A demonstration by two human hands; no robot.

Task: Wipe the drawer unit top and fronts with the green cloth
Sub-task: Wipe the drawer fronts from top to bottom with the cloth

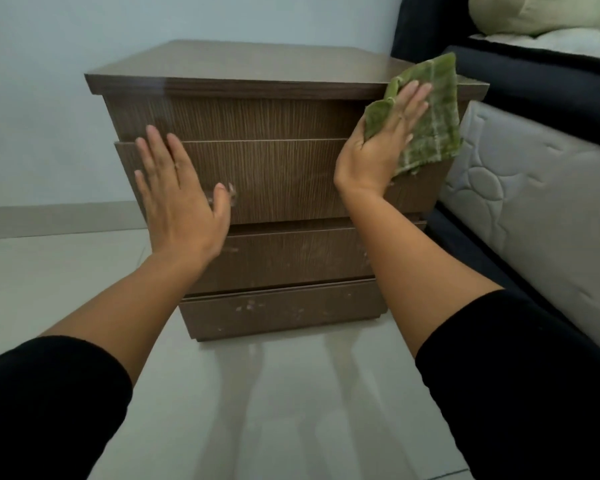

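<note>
Head view of a brown wood-grain drawer unit (pixel 274 174) standing on a pale tiled floor (pixel 250 410) against a light wall (pixel 49 98). The unit has a flat overhanging top and four stacked drawer fronts; the second drawer front (pixel 284 178) juts forward of the one above it. Pale scuffs mark the two lowest fronts.

The left hand (pixel 181 199) lies flat on the left part of the second drawer front, fingers straight and spread, thumb out to the side; its grip is apart and holds nothing.

The right hand (pixel 385 140) presses the green cloth (pixel 433 123) against the right end of the upper two fronts. The fingers (pixel 416 98) are extended over the cloth, with a fold of fabric caught between thumb and palm, so the grip is clamped on the cloth. The cloth, green with a faint pale check, reaches up over the front edge of the top at its right corner and hangs down over the right end of the second front.

Both forearms are bare, with black sleeves (pixel 49 403) pushed up to near the elbows.

Just beside the unit on the right stands a bed with a dark frame (pixel 534 74), a quilted grey mattress side (pixel 534 202) and pale bedding (pixel 551 22) above.
</note>
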